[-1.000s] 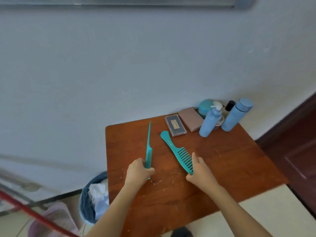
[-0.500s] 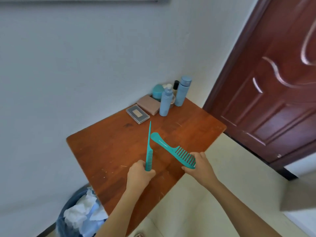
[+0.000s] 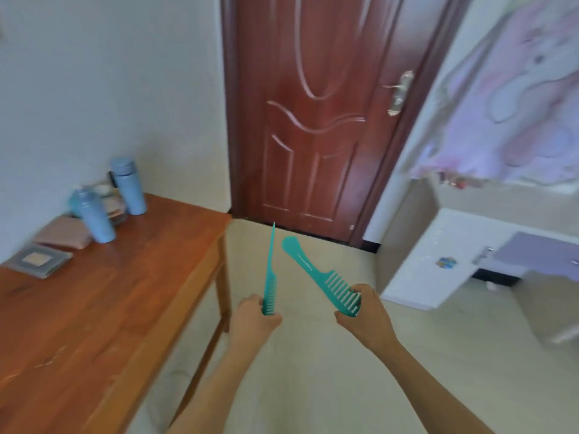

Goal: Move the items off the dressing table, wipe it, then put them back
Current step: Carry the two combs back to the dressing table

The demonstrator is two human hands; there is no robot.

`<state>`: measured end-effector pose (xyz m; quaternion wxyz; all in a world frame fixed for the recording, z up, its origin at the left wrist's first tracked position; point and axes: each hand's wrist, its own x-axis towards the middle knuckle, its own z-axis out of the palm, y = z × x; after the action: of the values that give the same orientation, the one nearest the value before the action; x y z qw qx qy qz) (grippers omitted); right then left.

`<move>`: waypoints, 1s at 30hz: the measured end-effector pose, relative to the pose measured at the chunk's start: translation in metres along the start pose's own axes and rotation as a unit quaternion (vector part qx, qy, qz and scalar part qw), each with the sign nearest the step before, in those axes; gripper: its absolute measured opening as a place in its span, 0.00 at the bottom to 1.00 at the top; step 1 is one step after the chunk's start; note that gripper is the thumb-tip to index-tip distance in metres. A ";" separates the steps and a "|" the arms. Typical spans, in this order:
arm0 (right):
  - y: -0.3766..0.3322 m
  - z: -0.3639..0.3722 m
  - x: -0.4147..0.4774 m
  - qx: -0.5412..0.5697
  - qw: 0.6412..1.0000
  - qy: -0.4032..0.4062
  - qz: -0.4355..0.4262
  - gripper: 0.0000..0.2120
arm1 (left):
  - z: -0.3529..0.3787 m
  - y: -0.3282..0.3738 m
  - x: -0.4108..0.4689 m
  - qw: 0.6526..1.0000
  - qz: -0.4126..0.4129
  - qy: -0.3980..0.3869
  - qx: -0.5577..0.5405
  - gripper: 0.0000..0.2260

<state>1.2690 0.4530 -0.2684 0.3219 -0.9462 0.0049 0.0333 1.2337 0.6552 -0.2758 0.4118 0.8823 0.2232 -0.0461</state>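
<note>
My left hand (image 3: 252,321) grips a thin teal tail comb (image 3: 270,274) by its toothed end, its spike pointing up. A wide-tooth teal comb (image 3: 322,277) sits in my right hand (image 3: 363,317), held at the teeth with the handle slanting up to the left. Both combs hang in the air over the floor, to the right of the wooden dressing table (image 3: 94,308). On the table's far end stand two blue bottles (image 3: 94,220) (image 3: 128,186), a pink pouch (image 3: 62,234) and a flat grey case (image 3: 39,260).
A dark red door (image 3: 316,120) is shut straight ahead. To the right stands a low white cabinet (image 3: 438,264) with a purple front, below a pink and purple curtain (image 3: 517,98). Pale floor lies between the table and the cabinet.
My view has swung right, away from the table. Both hands have carried the combs off the tabletop and out over the floor.
</note>
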 end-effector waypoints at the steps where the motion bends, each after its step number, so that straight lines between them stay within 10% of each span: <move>1: 0.019 -0.017 -0.003 0.001 1.000 0.014 0.010 0.25 | 0.018 0.016 -0.005 1.000 0.015 -0.007 0.008 0.08; 18: 0.227 -0.213 -0.038 0.054 0.958 0.231 0.160 0.26 | 0.214 0.249 -0.047 0.948 0.286 -0.093 0.104 0.08; 30: 0.305 -0.313 0.090 0.008 0.947 0.236 0.218 0.27 | 0.324 0.384 0.050 0.939 0.310 -0.146 0.027 0.07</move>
<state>1.3678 0.0212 -0.2127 0.3044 -0.9000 0.2871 -0.1219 1.4781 0.2148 -0.2307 0.4101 0.9020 -0.1248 -0.0503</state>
